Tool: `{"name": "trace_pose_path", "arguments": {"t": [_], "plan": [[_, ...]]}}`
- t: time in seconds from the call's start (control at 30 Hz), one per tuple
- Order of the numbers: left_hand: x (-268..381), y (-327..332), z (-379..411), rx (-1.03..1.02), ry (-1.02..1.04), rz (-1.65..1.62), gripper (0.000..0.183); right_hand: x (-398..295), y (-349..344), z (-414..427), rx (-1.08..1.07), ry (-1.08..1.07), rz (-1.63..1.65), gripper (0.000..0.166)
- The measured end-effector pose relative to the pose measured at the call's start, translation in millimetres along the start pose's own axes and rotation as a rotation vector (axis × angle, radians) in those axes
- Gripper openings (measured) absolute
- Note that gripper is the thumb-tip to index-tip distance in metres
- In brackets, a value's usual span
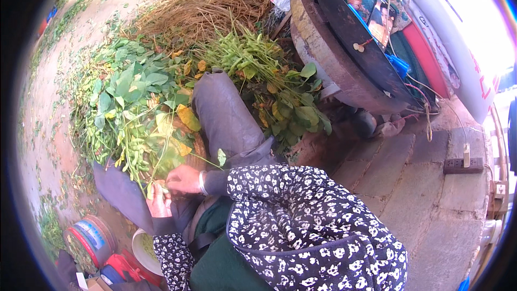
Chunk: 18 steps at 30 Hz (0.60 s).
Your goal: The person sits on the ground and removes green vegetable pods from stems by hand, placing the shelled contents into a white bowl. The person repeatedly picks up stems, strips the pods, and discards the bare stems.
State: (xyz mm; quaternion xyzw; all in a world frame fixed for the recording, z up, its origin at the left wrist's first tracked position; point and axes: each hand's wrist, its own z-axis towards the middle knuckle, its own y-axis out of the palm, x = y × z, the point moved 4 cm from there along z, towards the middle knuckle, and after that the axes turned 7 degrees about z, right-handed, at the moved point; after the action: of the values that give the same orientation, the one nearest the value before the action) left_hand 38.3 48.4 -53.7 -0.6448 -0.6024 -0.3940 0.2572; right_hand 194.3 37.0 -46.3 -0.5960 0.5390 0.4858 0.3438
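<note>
My left hand [160, 204] grips the lower stems of a soybean plant [135, 151] with green pods and yellowing leaves, over my lap. Close against it, my right hand [185, 178] has its fingertips pinched on a pale green pod [161, 186]; the fingers partly cover it. A light bangle circles the right wrist. Beside my left forearm stands a white bowl [139, 250] with shelled green beans inside, partly hidden by the sleeve. Beyond my knees lies a heap of leafy soybean plants [133, 81], and a bundle heavy with pods [246, 54] rests past the right knee.
Dry brown stalks [206, 6] are piled at the far side. A round, thick-rimmed object [343, 60] leans at right, with cords and sacks behind. A power strip [463, 165] lies on the block paving. At lower left are a round tin [89, 240] and a red bag [125, 266].
</note>
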Motion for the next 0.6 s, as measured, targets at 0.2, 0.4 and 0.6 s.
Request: {"name": "trace_pose_path", "arguments": {"t": [0.2, 0.4, 0.6], "plan": [[-2.7, -2.9, -0.1, -0.023, -0.080, -0.133, 0.020, 36.0, -6.3, 26.0, 0.395, -0.182, -0.047, 0.031], [-5.6, -11.4, 8.3, -0.209, -0.102, -0.331, 0.024, 35.4, 5.7, 32.3, 0.374, -0.165, -0.041, 0.028], [29.7, -3.8, -10.1, -0.231, -0.100, -0.429, 0.056, -25.9, -9.8, 2.2, 0.355, -0.218, -0.126, 0.021]]}}
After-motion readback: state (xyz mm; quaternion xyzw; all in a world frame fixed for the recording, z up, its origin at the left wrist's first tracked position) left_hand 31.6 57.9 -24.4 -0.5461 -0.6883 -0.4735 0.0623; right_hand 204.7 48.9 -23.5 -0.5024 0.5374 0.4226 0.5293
